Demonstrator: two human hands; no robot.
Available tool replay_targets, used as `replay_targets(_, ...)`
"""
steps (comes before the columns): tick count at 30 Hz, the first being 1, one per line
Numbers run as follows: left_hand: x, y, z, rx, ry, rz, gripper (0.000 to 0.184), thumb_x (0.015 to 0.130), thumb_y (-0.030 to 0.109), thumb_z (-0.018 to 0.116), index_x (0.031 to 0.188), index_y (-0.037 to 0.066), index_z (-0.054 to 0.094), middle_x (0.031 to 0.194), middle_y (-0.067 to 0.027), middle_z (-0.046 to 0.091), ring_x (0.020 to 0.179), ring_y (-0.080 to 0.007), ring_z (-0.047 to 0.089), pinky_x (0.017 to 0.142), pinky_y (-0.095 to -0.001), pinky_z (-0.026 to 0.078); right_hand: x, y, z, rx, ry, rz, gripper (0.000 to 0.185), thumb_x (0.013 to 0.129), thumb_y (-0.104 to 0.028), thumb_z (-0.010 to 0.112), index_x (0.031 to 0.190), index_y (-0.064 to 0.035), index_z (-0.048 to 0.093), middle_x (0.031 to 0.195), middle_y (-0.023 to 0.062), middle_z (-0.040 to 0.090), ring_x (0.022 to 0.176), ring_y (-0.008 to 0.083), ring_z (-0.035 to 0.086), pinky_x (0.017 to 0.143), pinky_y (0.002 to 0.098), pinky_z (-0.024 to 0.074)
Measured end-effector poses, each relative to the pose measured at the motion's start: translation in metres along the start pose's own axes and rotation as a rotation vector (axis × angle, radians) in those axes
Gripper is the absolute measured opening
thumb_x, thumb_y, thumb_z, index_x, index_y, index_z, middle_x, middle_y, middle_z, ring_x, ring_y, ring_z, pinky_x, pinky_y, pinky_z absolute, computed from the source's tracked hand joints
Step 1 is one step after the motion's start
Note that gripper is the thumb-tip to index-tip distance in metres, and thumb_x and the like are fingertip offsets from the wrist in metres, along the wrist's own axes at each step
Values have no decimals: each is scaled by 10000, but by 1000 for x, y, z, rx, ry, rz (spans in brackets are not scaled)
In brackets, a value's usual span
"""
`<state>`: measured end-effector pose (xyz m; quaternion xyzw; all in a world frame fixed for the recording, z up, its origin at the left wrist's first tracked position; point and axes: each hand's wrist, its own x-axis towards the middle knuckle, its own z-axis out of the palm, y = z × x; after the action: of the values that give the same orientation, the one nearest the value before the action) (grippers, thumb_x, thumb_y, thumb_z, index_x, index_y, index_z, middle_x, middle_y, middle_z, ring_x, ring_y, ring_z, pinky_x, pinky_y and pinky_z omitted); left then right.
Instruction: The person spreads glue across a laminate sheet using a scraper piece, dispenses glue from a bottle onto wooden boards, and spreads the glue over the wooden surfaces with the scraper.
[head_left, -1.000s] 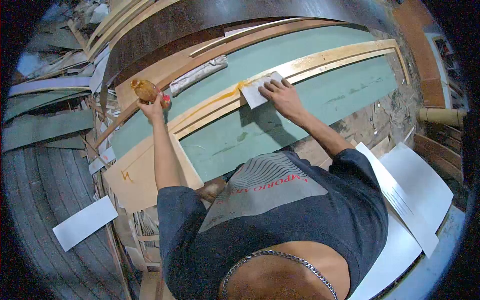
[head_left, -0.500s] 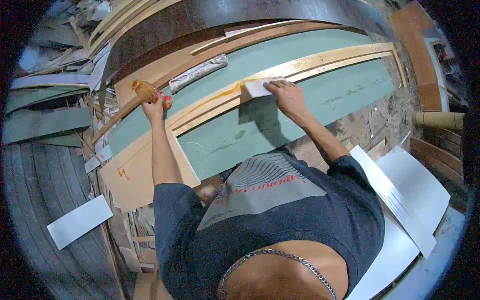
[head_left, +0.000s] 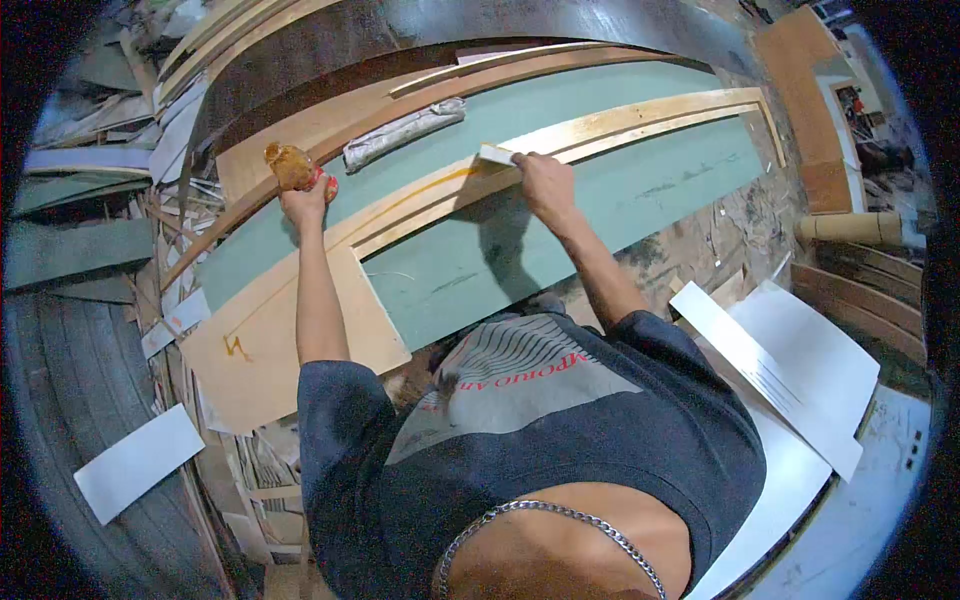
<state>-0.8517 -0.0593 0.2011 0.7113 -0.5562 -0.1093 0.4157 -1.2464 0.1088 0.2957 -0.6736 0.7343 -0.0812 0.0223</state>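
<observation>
At the upper left, my left hand (head_left: 305,205) is wrapped round a glue-stained bottle (head_left: 292,168) with a red part, held above the green board. My right hand (head_left: 546,188) pinches a small white card (head_left: 497,155) whose edge looks yellowish. The card is over the long pale wooden strip (head_left: 620,125). A line of amber glue (head_left: 425,190) runs along that strip, to the left of the card. Beneath lies the green board (head_left: 455,270). A rolled grey-white bundle (head_left: 405,133) rests on the board between the bottle and the card.
A dark curved panel (head_left: 400,35) spans the back. A pale wooden board (head_left: 260,345) with an amber mark lies at the left. White sheets (head_left: 800,360) are at the right, and a white piece (head_left: 140,463) is at the lower left. A cardboard tube (head_left: 850,228) sits far right.
My right hand has shifted left and lifted the card, which has turned from lying broad over the strip to nearly edge-on. My left hand still holds the bottle. The view has shifted slightly.
</observation>
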Motion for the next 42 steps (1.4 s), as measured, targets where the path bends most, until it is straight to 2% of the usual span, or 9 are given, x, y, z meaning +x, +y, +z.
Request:
replay_targets(8, 24, -58, 29, -12, -179, -88, 596, 550, 427, 903, 928, 7, 713, 946, -193, 721, 909, -359, 693, 847, -436, 540, -3, -109, -2, 56, -225, 18, 315, 824, -173, 627, 1129, -199, 702, 960, 145, 709, 889, 337, 691, 739, 444, 544)
replay_targets(16, 1, -1, -22, -384, -349, -179, 555, 575, 403, 890, 911, 3, 699, 1028, -183, 710, 945, -345, 685, 861, -422, 532, 9, -70, -15, 372, -92, -57, 357, 812, -103, 608, 1145, -195, 698, 985, 145, 709, 900, 352, 679, 781, 431, 537)
replay_targets(21, 5, -24, -11, -428, -548, -148, 256, 787, 205, 761, 974, 46, 690, 900, -54, 714, 812, -169, 671, 724, -334, 532, -12, -85, 2, 315, -134, -65, 617, 712, 73, 546, 1246, -219, 647, 1082, 127, 698, 969, 349, 665, 809, 453, 533)
replay_targets(24, 12, -64, 25, -954, -572, -245, 320, 772, 4, 772, 1058, -18, 628, 1012, -85, 680, 917, -185, 652, 769, -319, 550, -17, -97, 8, 271, -61, -77, 456, 790, -70, 599, 1202, -253, 670, 1054, 128, 696, 954, 343, 666, 811, 455, 531)
replay_targets(25, 23, -89, 44, -686, -486, 33, 523, 722, 99, 839, 1163, -31, 589, 1059, -121, 673, 988, -262, 653, 860, -369, 533, -18, -101, 6, 268, -39, -83, 428, 781, -103, 642, 1184, -242, 678, 1038, 125, 698, 947, 334, 669, 801, 451, 532)
replay_targets(28, 10, -35, -19, -166, -494, -78, 802, 631, 218, 902, 1293, -20, 516, 1175, -182, 629, 1137, -332, 593, 995, -423, 455, -25, -107, 5, 215, -31, -168, 459, 738, -56, 633, 1176, -185, 681, 1026, 115, 704, 956, 336, 665, 791, 455, 532)
replay_targets(31, 13, -63, -11, -264, -420, 103, 980, 562, 318, 927, 1368, 9, 463, 1291, -217, 552, 1240, -346, 514, 1052, -457, 386, -21, -109, 10, 158, -59, -185, 510, 705, -14, 609, 1179, -189, 680, 1050, 109, 699, 953, 334, 660, 778, 456, 532)
replay_targets(39, -51, -52, -87, -563, -17, 158, 687, 755, 168, 808, 1348, 44, 484, 1300, -178, 545, 1209, -327, 518, 1033, -438, 400, -19, -105, 21, 173, 29, -205, 496, 760, -12, 573, 1197, -221, 675, 1094, 109, 693, 976, 347, 660, 815, 451, 531)
replay_targets(42, -135, -15, -132, -637, -457, -53, 467, 845, 188, 730, 1252, 37, 555, 1222, -87, 611, 1146, -240, 572, 987, -361, 443, -23, -99, 23, 196, -37, -190, 541, 797, 20, 505, 1260, -223, 641, 1091, 173, 679, 1006, 354, 657, 860, 461, 520)
